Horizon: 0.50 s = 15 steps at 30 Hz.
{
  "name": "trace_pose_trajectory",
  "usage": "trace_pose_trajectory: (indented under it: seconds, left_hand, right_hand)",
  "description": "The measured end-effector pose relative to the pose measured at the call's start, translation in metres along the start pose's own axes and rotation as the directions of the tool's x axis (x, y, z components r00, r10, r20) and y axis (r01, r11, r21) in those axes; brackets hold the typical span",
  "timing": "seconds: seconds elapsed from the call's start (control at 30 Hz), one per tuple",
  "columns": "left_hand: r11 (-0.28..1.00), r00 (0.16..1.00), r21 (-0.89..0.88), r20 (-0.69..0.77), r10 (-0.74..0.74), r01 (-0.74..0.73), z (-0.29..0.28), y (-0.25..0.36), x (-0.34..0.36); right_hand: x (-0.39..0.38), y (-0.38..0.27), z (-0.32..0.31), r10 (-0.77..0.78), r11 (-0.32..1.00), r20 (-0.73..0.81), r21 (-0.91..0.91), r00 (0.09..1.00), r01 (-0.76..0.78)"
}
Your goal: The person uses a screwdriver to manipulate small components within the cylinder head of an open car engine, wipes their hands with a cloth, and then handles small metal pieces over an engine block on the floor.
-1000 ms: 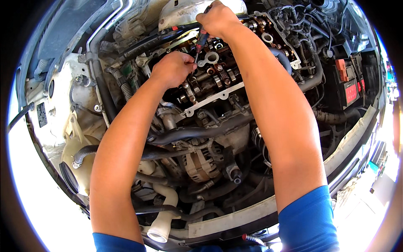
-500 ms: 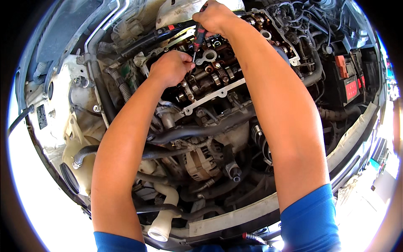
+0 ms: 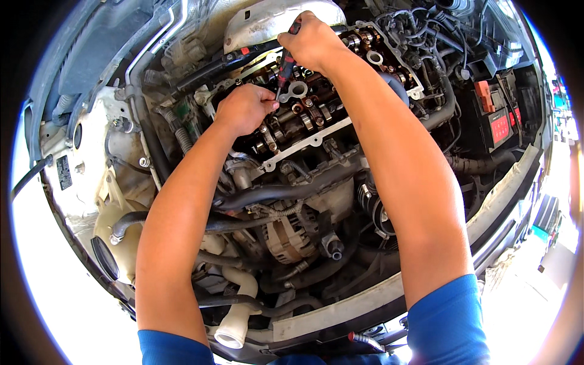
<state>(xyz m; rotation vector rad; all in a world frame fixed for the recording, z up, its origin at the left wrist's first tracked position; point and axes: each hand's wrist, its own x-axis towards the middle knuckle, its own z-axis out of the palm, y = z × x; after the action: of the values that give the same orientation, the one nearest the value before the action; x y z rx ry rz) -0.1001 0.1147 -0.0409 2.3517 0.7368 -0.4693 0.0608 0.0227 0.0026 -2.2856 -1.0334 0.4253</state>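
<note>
Both hands barely shifted: right hand (image 3: 311, 38) grip around red-and-black screwdriver (image 3: 287, 64), left hand (image 3: 246, 108) fisted beside its tip.

Oily bare-metal cylinder head (image 3: 304, 115), dull silvery heat shield (image 3: 274, 21), matt black rubber hoses (image 3: 267, 194).

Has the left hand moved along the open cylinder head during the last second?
No. The left hand rests at the same spot on the cylinder head, beside the ring-shaped metal piece, as before.

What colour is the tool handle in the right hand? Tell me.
Red and black, in the head view: the tool handle under the right hand.
</note>
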Motion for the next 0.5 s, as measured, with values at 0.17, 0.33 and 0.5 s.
trace_pose_trajectory:
  seconds: [0.17,0.33,0.5]
  left_hand:
    - [0.998,0.998,0.020,-0.019,0.055,-0.054,-0.001,-0.001,-0.003]
    - [0.998,0.998,0.045,-0.025,0.051,-0.050,-0.003,0.004,-0.007]
    - [0.996,0.997,0.066,-0.030,0.070,-0.068,-0.005,0.003,-0.009]
  right_hand:
    - [-0.010,-0.005,-0.002,0.121,0.985,-0.035,0.126,0.992,-0.116]
    - [-0.018,-0.009,-0.008,0.103,0.985,-0.029,0.142,0.994,-0.098]
    - [-0.024,-0.012,-0.010,0.100,0.979,-0.039,0.182,0.994,-0.091]
